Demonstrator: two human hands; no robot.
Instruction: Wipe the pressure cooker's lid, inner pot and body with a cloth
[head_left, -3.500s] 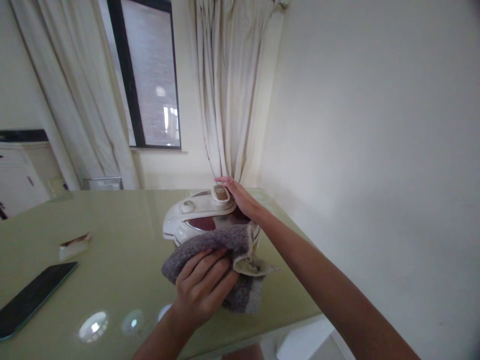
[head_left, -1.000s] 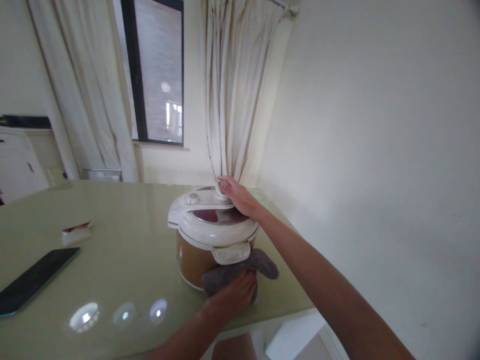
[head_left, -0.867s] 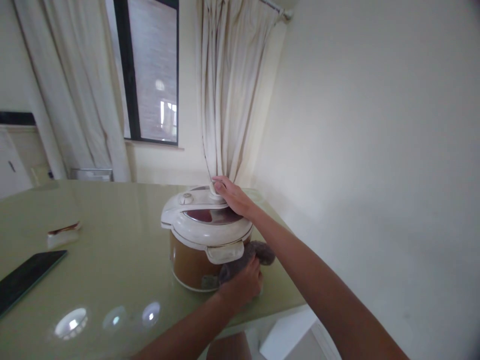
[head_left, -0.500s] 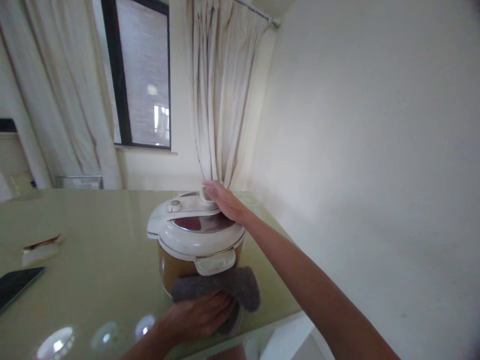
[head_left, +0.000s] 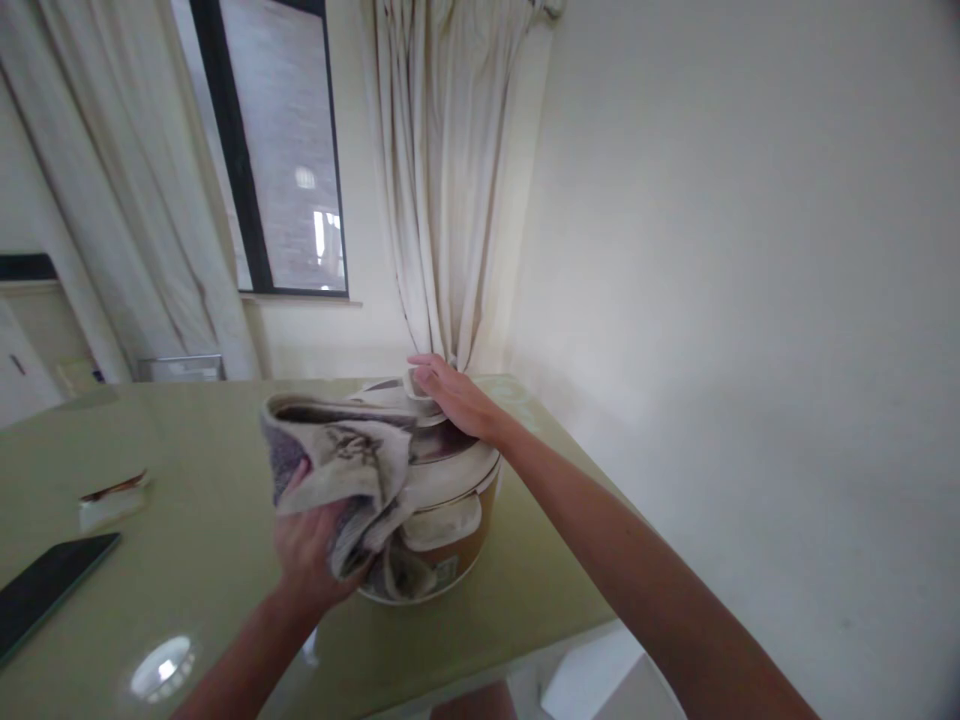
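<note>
The left hand (head_left: 311, 550) squeezes a bunched cloth (head_left: 337, 470) against the cooker (head_left: 442, 500). The right hand (head_left: 450, 395) lies flat on the lid, fingers spread, gripping nothing. The cooker sits on the green table (head_left: 225, 440). A phone (head_left: 45, 590) lies at 9 o'clock. It looks like wiping; next, rub the side firmly.

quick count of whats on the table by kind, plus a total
electric pressure cooker: 1, right hand resting on its lid
cloth: 1, gripped in the left hand and held against the cooker
phone: 1
small wrapped item: 1
total: 4
</note>
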